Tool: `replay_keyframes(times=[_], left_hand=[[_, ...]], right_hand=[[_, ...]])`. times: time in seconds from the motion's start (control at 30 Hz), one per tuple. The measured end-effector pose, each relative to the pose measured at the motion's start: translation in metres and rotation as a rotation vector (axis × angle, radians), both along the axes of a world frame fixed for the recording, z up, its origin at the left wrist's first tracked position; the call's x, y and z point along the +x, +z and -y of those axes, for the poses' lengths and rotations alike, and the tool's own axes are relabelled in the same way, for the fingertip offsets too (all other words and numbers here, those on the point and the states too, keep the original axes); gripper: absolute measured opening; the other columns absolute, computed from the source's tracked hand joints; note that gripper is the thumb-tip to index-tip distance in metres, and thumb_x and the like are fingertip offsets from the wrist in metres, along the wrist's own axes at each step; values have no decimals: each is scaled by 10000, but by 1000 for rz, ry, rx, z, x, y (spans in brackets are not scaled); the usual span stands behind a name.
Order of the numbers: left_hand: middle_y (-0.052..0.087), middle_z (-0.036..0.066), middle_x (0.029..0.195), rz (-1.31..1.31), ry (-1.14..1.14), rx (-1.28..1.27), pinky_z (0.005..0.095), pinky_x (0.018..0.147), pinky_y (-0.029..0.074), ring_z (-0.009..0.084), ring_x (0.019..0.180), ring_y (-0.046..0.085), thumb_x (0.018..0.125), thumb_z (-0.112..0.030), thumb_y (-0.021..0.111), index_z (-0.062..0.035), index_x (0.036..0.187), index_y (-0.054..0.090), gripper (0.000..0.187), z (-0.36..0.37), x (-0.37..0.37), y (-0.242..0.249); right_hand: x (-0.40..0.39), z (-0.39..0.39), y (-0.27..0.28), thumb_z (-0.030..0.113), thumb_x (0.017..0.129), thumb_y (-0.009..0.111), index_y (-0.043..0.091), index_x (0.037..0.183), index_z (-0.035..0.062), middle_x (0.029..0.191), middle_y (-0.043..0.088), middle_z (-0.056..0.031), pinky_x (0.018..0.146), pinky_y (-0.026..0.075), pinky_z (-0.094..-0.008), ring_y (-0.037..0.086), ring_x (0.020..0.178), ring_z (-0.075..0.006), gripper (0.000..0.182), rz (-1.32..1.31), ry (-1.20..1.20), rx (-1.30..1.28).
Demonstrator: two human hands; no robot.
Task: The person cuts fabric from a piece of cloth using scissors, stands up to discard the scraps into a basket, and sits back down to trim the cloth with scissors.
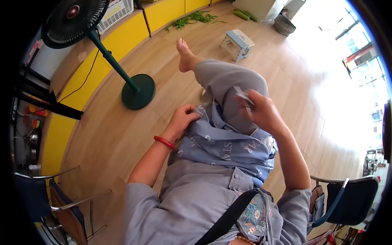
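A blue cloth (208, 145) with white lettering lies bunched across my lap. My left hand (182, 119) pinches its upper left edge between thumb and fingers; a red bangle (164, 142) circles that wrist. Over my raised knee, my right hand (261, 109) is closed on a small whitish-grey item (241, 94), slightly blurred, whose kind I cannot make out. Grey trousers (228, 75) cover the bent leg, and a bare foot (185, 55) sticks out beyond it.
A green fan (139, 91) stands on the floor at left, beside yellow cabinets (125, 36). Ahead are a folding stool (240, 41), green vegetables (196, 18) and a basket (284, 25). Chairs stand at lower left (67, 204) and lower right (353, 200).
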State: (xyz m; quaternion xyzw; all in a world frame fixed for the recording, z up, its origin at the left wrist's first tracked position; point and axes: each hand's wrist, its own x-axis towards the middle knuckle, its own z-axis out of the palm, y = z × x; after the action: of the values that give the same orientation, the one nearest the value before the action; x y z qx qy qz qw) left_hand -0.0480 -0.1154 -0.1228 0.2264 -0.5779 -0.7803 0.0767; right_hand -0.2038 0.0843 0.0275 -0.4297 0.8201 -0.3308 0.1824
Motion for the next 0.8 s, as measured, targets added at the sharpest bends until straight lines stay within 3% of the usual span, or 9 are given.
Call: replay_keyframes(times=[0.1, 0.23, 0.3, 0.43, 0.6, 0.73, 0.8], left_hand=[[579, -26, 758, -93, 6, 60, 188, 625, 398, 49, 691, 512, 783, -22, 600, -32, 832, 596, 50, 0, 11, 5], [584, -24, 787, -139, -6, 127, 188, 657, 404, 48, 715, 511, 791, -6, 577, -29, 843, 597, 60, 0, 17, 22], [585, -23, 810, -169, -58, 162, 191, 686, 407, 46, 738, 509, 800, -10, 561, -30, 860, 597, 72, 2, 18, 26], [587, -24, 823, -179, -68, 201, 197, 701, 410, 48, 744, 510, 810, -21, 555, -30, 887, 595, 88, 6, 19, 30], [608, 2, 854, -166, -25, 295, 210, 740, 426, 62, 787, 542, 805, -39, 581, -28, 913, 585, 109, 10, 18, 34], [601, -8, 852, -149, -48, 290, 199, 716, 424, 65, 766, 540, 807, -15, 586, -27, 921, 596, 115, 8, 13, 51], [610, 3, 852, -77, -48, 228, 204, 722, 432, 75, 774, 554, 760, 16, 602, -26, 898, 600, 144, 9, 12, 50]], right_hand=[[-8, 60, -28, 49, 699, 672, 583, 986, 26, 741, 608, -114, 641, 460, -333, 596, 690, -214, 302, -130, 245, 10], [-4, 108, -36, 61, 680, 686, 570, 932, 6, 734, 611, -120, 629, 455, -343, 601, 695, -227, 283, -52, 432, 64], [-6, 120, -37, 62, 659, 688, 556, 893, -5, 713, 602, -119, 613, 448, -340, 588, 673, -228, 277, 23, 601, 212], [-15, 123, -39, 63, 657, 685, 528, 848, 7, 688, 599, -81, 583, 431, -313, 582, 657, -186, 254, 136, 643, 240], [-26, 110, -15, 86, 678, 676, 520, 766, 46, 640, 555, -15, 541, 388, -250, 516, 613, -83, 184, 624, 214, -28], [-44, 97, 11, 109, 686, 717, 506, 774, 96, 669, 580, 7, 521, 351, -201, 538, 577, -67, 228, 740, -17, -163], [-56, 91, 12, 107, 678, 733, 509, 775, 104, 674, 585, 9, 512, 352, -197, 552, 569, -75, 244, 749, -40, -213]])
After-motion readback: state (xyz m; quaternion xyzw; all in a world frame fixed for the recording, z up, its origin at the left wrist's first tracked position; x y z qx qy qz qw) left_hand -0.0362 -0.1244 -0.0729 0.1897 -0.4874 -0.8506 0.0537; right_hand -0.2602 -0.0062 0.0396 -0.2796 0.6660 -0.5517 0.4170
